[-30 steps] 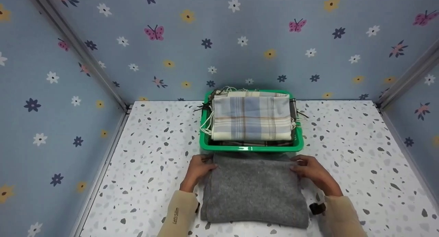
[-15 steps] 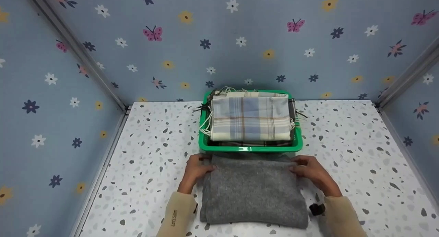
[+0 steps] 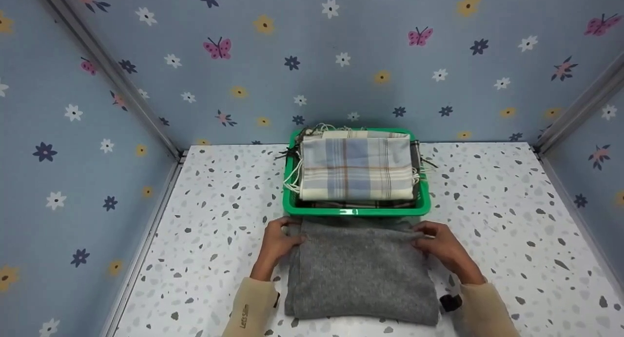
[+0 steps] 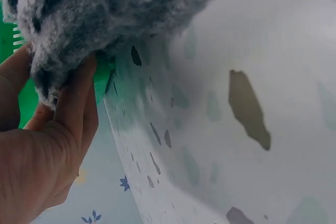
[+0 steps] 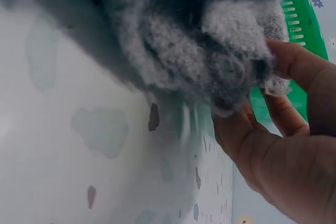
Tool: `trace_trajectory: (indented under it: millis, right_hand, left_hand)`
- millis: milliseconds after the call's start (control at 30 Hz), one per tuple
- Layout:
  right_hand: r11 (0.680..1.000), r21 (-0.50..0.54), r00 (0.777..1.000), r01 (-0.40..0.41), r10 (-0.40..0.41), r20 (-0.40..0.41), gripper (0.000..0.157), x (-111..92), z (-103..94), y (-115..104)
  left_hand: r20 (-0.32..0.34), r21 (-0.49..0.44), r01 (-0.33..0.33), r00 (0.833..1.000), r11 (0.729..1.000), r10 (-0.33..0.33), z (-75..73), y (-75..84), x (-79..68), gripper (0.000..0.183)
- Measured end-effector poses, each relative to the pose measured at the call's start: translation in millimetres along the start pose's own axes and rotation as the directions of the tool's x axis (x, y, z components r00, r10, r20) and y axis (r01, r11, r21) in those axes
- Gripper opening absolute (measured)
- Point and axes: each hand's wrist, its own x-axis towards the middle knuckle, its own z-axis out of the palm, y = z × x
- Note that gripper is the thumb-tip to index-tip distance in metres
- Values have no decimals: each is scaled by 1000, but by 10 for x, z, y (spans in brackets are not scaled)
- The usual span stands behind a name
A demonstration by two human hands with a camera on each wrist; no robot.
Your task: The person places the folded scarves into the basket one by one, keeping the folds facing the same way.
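A folded grey woolly cloth lies on the table in front of a green basket. My left hand pinches its far left corner between thumb and fingers. At the far right corner, my right hand pinches the fold in the same way. The left wrist view has the fuzzy layers of the cloth between the thumb and fingers of the left hand. Thick rolled layers of cloth sit in the grip of the right hand in the right wrist view.
Inside the basket, a folded plaid scarf with white fringe tops darker checked cloth. Some fringe hangs over the basket's sides. A floral wall rises behind the speckled table, with side walls left and right.
Both hands keep hold of the same corners. The far edge of the grey cloth's top layer has lifted slightly near the right hand. The basket stays in place.
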Motion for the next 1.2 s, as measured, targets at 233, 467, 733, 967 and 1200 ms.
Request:
trace_trajectory:
  millis: [233, 467, 733, 967, 1200]
  right_hand:
    - [1000, 20, 997, 14, -13, -73, 28, -102, 15, -73]
    - [999, 36, 994, 36, -32, -101, 25, -218, 12, -155]
    - [999, 23, 995, 32, -30, -91, 27, -262, -2, -205]
    - [996, 17, 992, 85, -83, -91, 24, -314, -29, -277]
    - [993, 14, 989, 118, -116, -87, 23, -386, -53, -376]
  left_hand:
    - [6, -1, -71, 997, 998, 71, -53, 51, -77, 36]
    - [21, -64, -109, 994, 992, 110, -102, 114, -183, 37]
    - [20, -118, -165, 985, 979, 169, -123, 141, -256, 38]
    - [33, -150, -152, 987, 977, 159, -153, 224, -283, 39]
    - [52, -164, -155, 985, 974, 165, -200, 308, -322, 39]
